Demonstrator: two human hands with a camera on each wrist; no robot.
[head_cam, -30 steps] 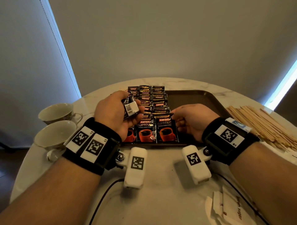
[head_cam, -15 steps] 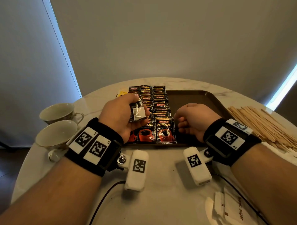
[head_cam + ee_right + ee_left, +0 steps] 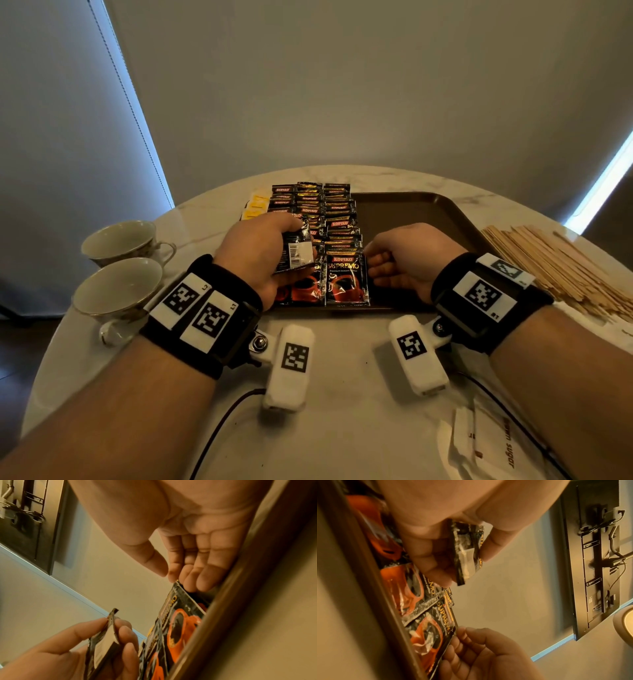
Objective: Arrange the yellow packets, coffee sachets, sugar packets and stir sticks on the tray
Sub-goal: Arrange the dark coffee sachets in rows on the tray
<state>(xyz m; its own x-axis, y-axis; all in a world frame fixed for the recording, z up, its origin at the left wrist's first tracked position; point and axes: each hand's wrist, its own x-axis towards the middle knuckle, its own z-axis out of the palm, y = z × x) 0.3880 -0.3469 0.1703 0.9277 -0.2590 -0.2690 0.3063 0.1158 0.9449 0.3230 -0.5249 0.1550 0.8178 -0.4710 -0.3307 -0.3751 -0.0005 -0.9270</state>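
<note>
A brown tray (image 3: 411, 209) lies on the marble table, its left part covered by rows of black coffee sachets (image 3: 337, 219). My left hand (image 3: 303, 240) grips a few more sachets (image 3: 297, 256), barcode side up, just above the nearest row; the left wrist view shows the thumb and fingers (image 3: 436, 566) pinching them. My right hand (image 3: 375, 270) holds nothing, its fingers loosely curled beside the nearest right-hand sachet (image 3: 346, 281), with fingertips (image 3: 190, 580) at its corner. Yellow packets (image 3: 255, 205) lie at the tray's far left. Stir sticks (image 3: 555, 263) and sugar packets (image 3: 486, 445) lie on the table.
Two teacups (image 3: 120, 240) (image 3: 116, 294) stand at the table's left edge. The tray's right half (image 3: 418, 219) is bare. Cables (image 3: 219, 428) run over the near table from the wrist cameras. A wall rises behind the table.
My right hand has drawn its fingers back from the top of the nearest sachet and curled them beside it. My left hand has shifted a little right and down with its sachets.
</note>
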